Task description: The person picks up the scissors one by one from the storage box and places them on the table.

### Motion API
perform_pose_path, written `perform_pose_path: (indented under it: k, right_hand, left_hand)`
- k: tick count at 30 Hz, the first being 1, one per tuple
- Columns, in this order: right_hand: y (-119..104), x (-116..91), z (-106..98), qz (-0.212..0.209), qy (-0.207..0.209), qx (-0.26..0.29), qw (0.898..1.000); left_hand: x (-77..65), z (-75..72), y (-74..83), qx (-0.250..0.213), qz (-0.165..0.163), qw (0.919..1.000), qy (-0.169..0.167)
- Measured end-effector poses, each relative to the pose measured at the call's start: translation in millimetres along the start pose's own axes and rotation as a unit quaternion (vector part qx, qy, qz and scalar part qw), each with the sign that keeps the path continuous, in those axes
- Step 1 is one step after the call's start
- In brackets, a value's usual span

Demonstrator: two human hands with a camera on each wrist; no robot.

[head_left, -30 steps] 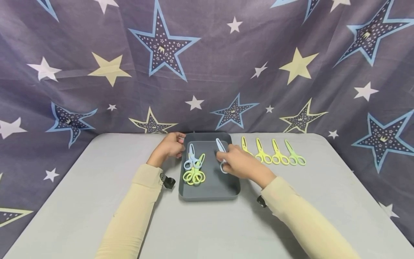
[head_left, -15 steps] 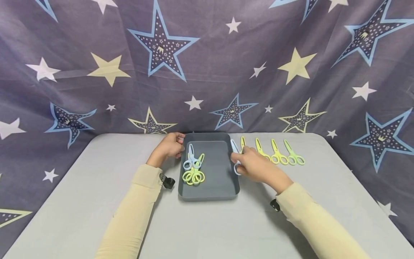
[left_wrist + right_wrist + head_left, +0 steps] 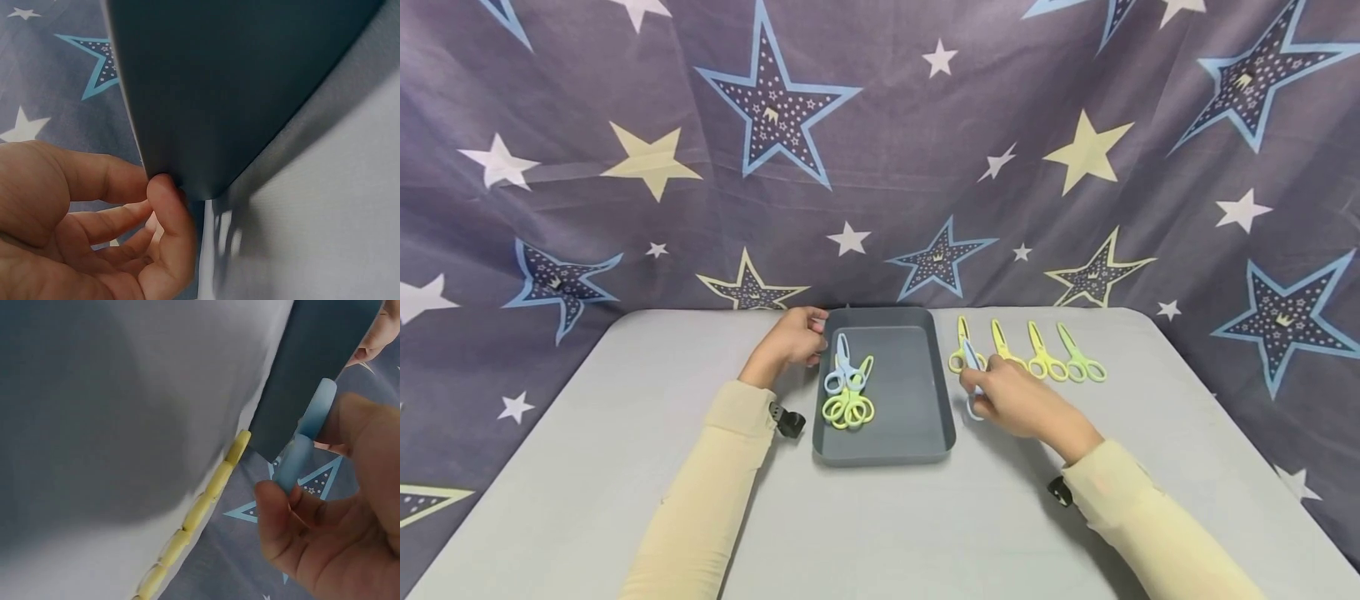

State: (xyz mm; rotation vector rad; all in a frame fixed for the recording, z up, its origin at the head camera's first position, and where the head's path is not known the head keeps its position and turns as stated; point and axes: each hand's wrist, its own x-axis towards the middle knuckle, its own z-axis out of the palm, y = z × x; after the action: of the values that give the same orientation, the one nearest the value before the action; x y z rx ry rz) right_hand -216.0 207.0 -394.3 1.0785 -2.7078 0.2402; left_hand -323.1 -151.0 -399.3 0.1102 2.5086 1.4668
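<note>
My right hand (image 3: 1018,396) pinches a pair of blue scissors (image 3: 972,354) above the table, just right of the grey tray (image 3: 883,457). In the right wrist view, thumb and fingers hold the blue scissors (image 3: 317,411) by the handle loops. My left hand (image 3: 94,219) grips the tray's rim at its far left corner between thumb and finger. Inside the tray, on its left side, another pair of blue scissors (image 3: 843,358) lies on top of yellow-green scissors (image 3: 859,410), partly covering them.
Right of the tray lies a row of scissors, blades pointing to the back: several yellow pairs (image 3: 1037,340) and one green pair (image 3: 1081,367). My right hand partly hides the nearer ones. A star-patterned cloth (image 3: 880,167) hangs behind the table (image 3: 865,533).
My right hand has carried the blue scissors from above the tray rightward, past its right rim, toward the row. My left hand has stayed at the tray's corner.
</note>
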Motion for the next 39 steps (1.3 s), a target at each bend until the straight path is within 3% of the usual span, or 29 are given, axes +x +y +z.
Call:
perform_pose_path:
  k: [10, 22, 39]
  right_hand:
    - [-1, -9, 10, 0.018, -0.043, 0.012, 0.999]
    - [-10, -13, 6, -0.001, -0.074, 0.038, 0.997]
    - [-9, -10, 6, 0.035, -0.136, 0.05, 0.989]
  left_hand:
    - [0.4, 0.1, 1.0, -0.004, -0.007, 1.0, -0.002]
    - [-0.6, 0.1, 2.0, -0.01, -0.01, 0.9999, -0.003]
    - [-1.0, -0.8, 2.2, -0.009, -0.01, 0.9999, -0.004]
